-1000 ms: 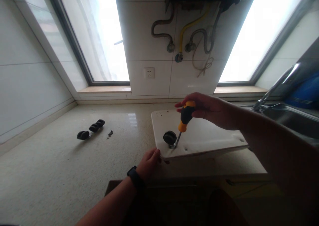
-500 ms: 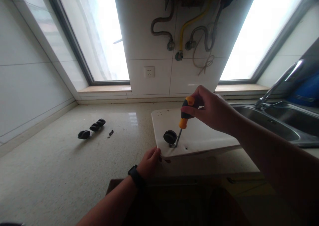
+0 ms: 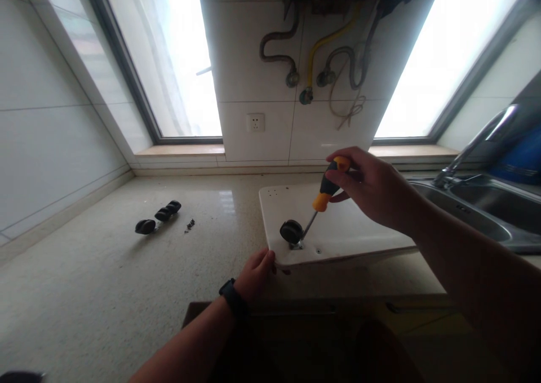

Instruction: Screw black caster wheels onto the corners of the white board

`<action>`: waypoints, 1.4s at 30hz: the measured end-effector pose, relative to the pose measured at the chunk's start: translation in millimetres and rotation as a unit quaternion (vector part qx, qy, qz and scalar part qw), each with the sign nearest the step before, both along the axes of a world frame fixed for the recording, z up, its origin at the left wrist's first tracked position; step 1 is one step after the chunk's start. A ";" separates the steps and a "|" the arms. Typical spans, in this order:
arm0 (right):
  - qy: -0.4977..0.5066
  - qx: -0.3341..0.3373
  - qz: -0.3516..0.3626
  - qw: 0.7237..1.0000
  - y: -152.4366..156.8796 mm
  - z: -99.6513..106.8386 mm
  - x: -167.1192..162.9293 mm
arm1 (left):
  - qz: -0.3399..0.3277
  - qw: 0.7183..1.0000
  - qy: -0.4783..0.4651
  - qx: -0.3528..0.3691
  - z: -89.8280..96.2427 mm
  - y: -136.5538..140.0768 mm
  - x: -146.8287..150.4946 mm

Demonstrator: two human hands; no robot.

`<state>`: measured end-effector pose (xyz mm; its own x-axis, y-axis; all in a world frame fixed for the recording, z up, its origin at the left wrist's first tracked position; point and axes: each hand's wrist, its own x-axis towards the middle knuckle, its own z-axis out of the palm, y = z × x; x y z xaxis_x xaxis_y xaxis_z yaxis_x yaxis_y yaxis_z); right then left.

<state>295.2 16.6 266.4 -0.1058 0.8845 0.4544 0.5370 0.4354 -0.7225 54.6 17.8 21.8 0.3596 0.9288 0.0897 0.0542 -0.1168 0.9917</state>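
Note:
My right hand (image 3: 367, 183) is closed around the yellow and black handle of a screwdriver (image 3: 327, 186). The tool slants down to the left, its tip at the metal base of a black caster wheel (image 3: 291, 232). That caster sits near the front left corner of a white panel (image 3: 350, 234) lying on the counter. My left hand (image 3: 258, 267), with a dark watch on the wrist, grips the panel's corner; its fingertips curl partly out of sight beneath the edge. Small holes show at the panel's far left corner.
Several loose black casters (image 3: 163, 214) lie on the speckled counter (image 3: 97, 276) at the left, with a small pile of screws (image 3: 190, 225) beside them. A double steel sink (image 3: 473, 217) with a faucet (image 3: 477, 141) stands at the right. Pipes and a socket (image 3: 256, 123) are on the wall behind.
My right hand has shifted right, and the screwdriver leans over more, its handle further to the right. The tip stays by the caster's base. My left hand keeps its hold on the panel.

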 end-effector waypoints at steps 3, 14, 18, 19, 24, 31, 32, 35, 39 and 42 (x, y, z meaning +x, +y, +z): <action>0.008 0.026 0.012 1.000 -7.2 6.6 1.1 | -0.005 1.000 -0.005 -0.003 3.1 -1.3 0.7; 0.003 0.024 0.054 0.998 -12.6 -6.8 -13.1 | -0.006 1.000 -0.010 -0.001 2.7 -1.1 1.8; -0.008 0.032 0.068 0.997 -13.0 -6.0 -13.8 | -0.001 1.000 -0.002 0.001 2.5 -0.9 1.3; -0.011 0.032 0.074 0.997 -13.2 -5.7 -13.1 | -0.001 1.000 0.001 0.001 2.3 -0.7 1.1; -0.071 0.046 0.097 0.992 -14.1 -5.2 -10.2 | -0.004 1.000 0.005 -0.002 2.2 -0.5 0.5; -0.117 0.040 0.108 0.986 -12.8 -4.6 -12.9 | -0.008 1.000 0.007 -0.001 6.1 -1.5 1.7; -0.117 0.037 0.112 0.986 -12.5 -3.8 -13.4 | -0.010 1.000 0.006 -0.002 6.0 -1.5 1.9; -0.126 0.019 0.129 0.983 -12.6 0.6 -14.3 | -0.008 1.000 0.003 -0.003 4.5 -1.4 1.8; -0.140 -0.007 0.170 0.976 -14.3 9.2 -13.2 | -0.007 1.000 0.001 -0.006 3.5 -1.5 1.2; -0.166 -0.012 0.198 0.966 -16.5 13.8 -10.8 | -0.012 1.000 -0.002 -0.005 4.4 -1.5 1.3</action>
